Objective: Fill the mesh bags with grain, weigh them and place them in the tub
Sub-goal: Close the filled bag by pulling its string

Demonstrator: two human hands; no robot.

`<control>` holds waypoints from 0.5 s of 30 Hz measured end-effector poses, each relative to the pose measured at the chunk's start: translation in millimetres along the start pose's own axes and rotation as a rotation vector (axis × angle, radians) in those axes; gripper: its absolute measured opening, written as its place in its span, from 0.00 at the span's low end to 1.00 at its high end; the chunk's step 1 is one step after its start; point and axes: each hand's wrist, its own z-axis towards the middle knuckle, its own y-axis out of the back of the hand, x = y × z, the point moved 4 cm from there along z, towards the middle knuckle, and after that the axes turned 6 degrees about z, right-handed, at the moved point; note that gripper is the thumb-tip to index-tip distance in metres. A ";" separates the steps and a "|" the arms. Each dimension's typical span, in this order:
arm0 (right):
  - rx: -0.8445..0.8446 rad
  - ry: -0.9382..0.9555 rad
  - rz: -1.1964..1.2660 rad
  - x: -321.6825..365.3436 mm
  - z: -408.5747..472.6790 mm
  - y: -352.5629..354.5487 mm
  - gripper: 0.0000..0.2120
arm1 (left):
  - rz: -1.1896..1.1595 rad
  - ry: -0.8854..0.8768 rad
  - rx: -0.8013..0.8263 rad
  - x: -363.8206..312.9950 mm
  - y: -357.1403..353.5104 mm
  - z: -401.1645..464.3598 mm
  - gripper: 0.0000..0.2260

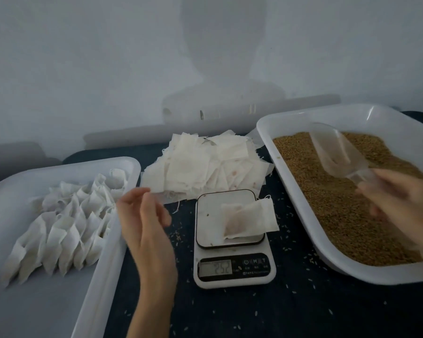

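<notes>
A filled white mesh bag (248, 219) lies on the platform of a small white kitchen scale (232, 269) in the middle of the table. My left hand (144, 215) hovers just left of the scale, fingers relaxed, holding nothing. My right hand (401, 203) grips the handle of a clear plastic scoop (340, 154) above the brown grain in the white tub (303, 191) on the right. A second white tub (103, 264) on the left holds several filled bags (66, 223) in rows.
A loose pile of empty mesh bags (205, 164) lies behind the scale. Stray grains dot the dark tabletop (291, 311) around the scale. A pale wall rises close behind the table.
</notes>
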 end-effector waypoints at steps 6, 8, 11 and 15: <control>0.038 -0.029 0.068 -28.1 10.4 5.1 0.31 | -0.044 0.051 -0.121 6.9 23.9 -2.9 0.12; 0.064 -0.019 0.045 -27.0 10.5 0.4 0.27 | -0.068 0.062 -0.111 5.7 22.4 -3.3 0.12; 0.071 -0.032 0.021 -25.7 10.2 -2.6 0.18 | -0.085 0.075 -0.092 3.3 18.9 -3.9 0.09; 0.065 -0.042 -0.023 -26.8 12.9 -6.9 0.13 | -0.062 0.092 -0.077 5.9 17.4 -6.6 0.10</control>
